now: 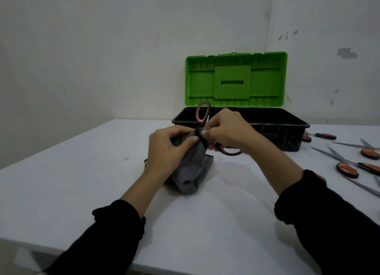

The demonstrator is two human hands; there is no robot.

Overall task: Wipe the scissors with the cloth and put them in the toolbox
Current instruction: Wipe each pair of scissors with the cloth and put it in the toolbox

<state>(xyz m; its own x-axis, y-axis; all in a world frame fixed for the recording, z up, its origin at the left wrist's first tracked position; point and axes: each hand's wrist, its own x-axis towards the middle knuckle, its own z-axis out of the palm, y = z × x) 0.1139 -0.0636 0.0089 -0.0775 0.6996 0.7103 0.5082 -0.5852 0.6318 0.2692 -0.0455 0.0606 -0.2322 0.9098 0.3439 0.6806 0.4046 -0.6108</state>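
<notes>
From the head camera, both hands meet above the middle of the white table (pixel 82 192), just in front of the toolbox. The left hand (pixel 168 149) has its fingers and thumb curled round a bunched grey cloth (pixel 190 169), pinching the upper part of it; the rest of the cloth hangs down from that hand and its lower folds rest on the table. The right hand (pixel 226 130) grips a pair of scissors with black handles lined in red (pixel 203 118), fingers curled round them near the pivot. One handle loop stands up above the two hands, and the other loop pokes out below the right hand, toward the table. The blades point down between the hands into the cloth, so most of their metal is hidden; only a short silver strip shows beside the upper loop. The fingertips of the two hands are almost touching at that spot.

Directly behind the hands sits the black plastic toolbox with an upright green lid (pixel 234 79), open. The upper scissor loop overlaps its front left rim in the picture, though the scissors are held in front of the box, not in it.

On the table to the right lie several more scissors with orange and black handles (pixel 347 169), well apart from the hands, and another red and black pair (pixel 322 135) lies just beside the toolbox's right end. Dark sleeves cover both forearms.
</notes>
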